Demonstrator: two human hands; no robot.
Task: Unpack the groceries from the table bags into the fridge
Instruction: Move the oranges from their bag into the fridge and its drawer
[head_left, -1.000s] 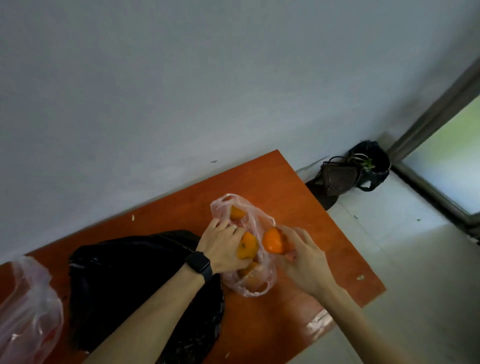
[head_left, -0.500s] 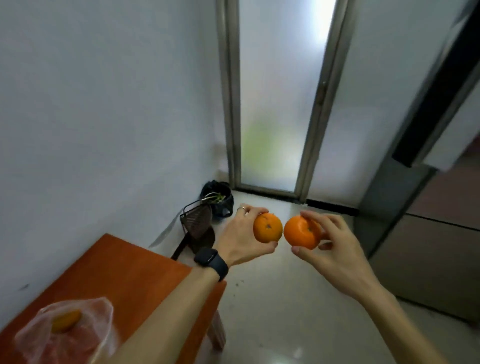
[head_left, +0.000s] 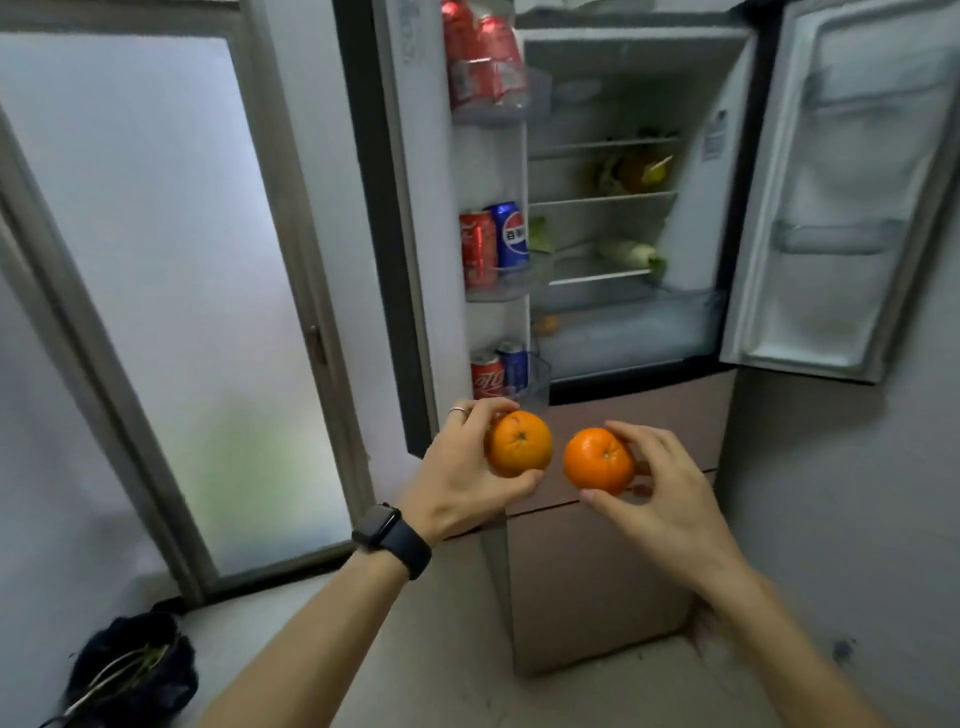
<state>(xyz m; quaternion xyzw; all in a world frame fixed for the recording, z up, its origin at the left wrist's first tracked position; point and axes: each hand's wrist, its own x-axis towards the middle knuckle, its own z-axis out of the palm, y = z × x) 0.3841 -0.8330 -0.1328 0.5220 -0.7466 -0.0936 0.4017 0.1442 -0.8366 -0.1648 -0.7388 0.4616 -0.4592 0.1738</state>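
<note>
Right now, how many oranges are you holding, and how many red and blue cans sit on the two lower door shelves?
Oranges: 2, in left hand and right hand
Red cans: 2
Blue cans: 2
Total: 6

Cans (head_left: 493, 244) in fridge (head_left: 613, 332) door shelves

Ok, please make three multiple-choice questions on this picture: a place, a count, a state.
1. Where do the soda cans stand? A on the glass shelves; B in the left door racks; C on the floor.
2. How many pieces of fruit are held? A one; B two; C four.
3. On the fridge, the upper doors are: A both shut; B one open; C both open.
Answers: B, cans fill the left door's racks. B, the left grip holds one orange, the right grip another. C, both doors stand wide.
</note>
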